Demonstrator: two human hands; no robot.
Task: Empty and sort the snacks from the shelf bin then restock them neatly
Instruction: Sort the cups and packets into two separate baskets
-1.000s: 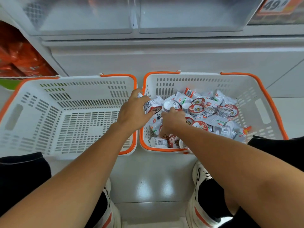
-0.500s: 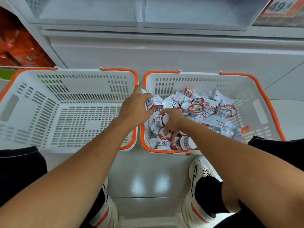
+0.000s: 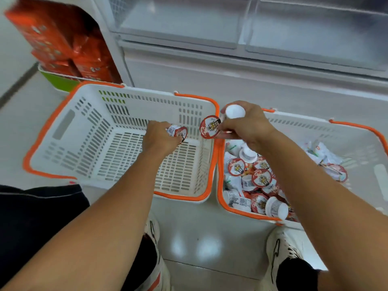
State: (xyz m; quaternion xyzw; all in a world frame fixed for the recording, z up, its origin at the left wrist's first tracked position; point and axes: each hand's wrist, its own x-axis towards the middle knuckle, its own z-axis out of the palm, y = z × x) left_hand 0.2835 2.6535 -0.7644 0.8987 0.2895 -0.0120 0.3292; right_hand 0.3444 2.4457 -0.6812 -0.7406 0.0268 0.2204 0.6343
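Two white baskets with orange rims stand side by side on the floor. The left basket [image 3: 63, 131] holds nothing but my left hand [image 3: 159, 139], which grips one small red-lidded snack cup [image 3: 178, 131] low inside it. The right basket [image 3: 357, 143] is filled with several red-lidded cups [image 3: 260, 179] and white wrapped snacks [image 3: 323, 152]. My right hand [image 3: 247, 127] hovers over the rims between the baskets, gripping two cups: one showing its red lid [image 3: 210, 127], one its white bottom [image 3: 235, 111].
Clear shelf bins [image 3: 189, 24] sit above a white cabinet front behind the baskets. Orange snack packs [image 3: 63, 43] are stacked at the far left over a green tray. My knees and white shoes [image 3: 281, 250] lie near the baskets on the glossy floor.
Both hands lifted out of the right basket with cups and moved left; the left hand is now down inside the left basket. The camera view shifted left too.
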